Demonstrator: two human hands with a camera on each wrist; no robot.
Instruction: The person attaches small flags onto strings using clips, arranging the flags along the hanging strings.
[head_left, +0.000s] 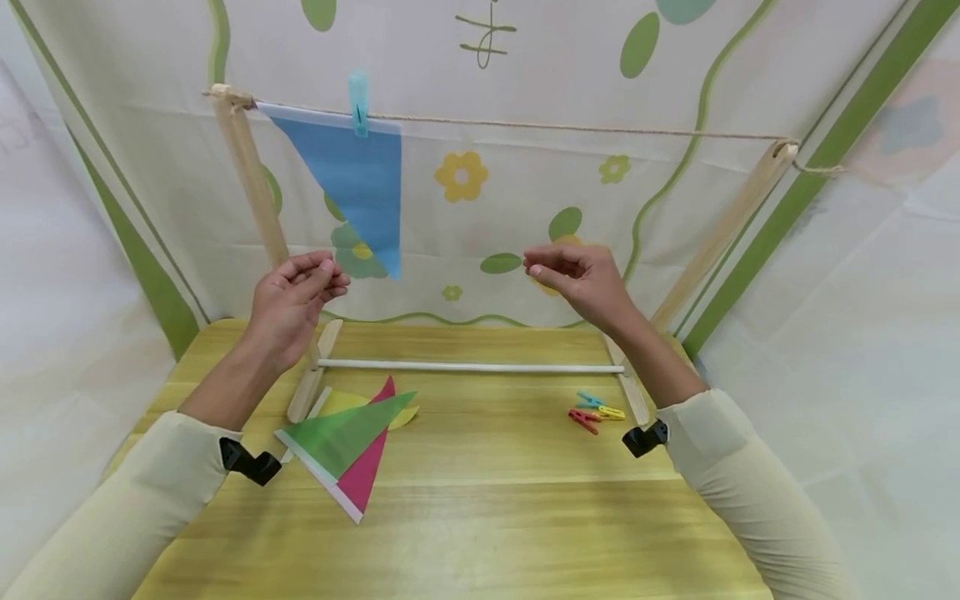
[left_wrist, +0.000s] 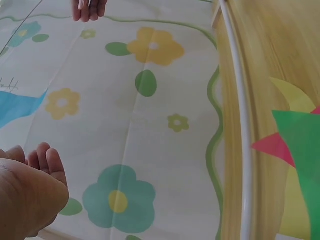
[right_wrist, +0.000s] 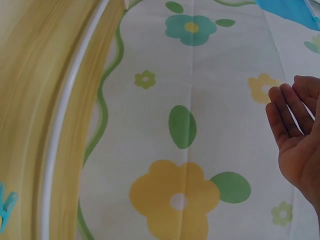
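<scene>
A blue triangular flag [head_left: 360, 175] hangs from a twine line [head_left: 540, 126] at its left part, held by a light blue clothespin [head_left: 359, 104]. My left hand [head_left: 294, 304] is raised below and left of the flag, fingers loosely bent with nothing in them. Level with it, my right hand [head_left: 581, 279] hovers right of the flag, fingers relaxed and empty. On the table, a green flag [head_left: 348, 437] overlaps a pink flag [head_left: 367, 475] and a yellow flag [head_left: 341, 403] below my left forearm. Several small clothespins [head_left: 585, 419], red, yellow and blue, lie together at the right.
The twine is tied between two wooden posts [head_left: 251, 175], one at each side. A white rod [head_left: 465, 366] joins their wooden feet low over the table [head_left: 480, 517]. Behind stands a fabric wall [head_left: 525, 192] printed with flowers and leaves.
</scene>
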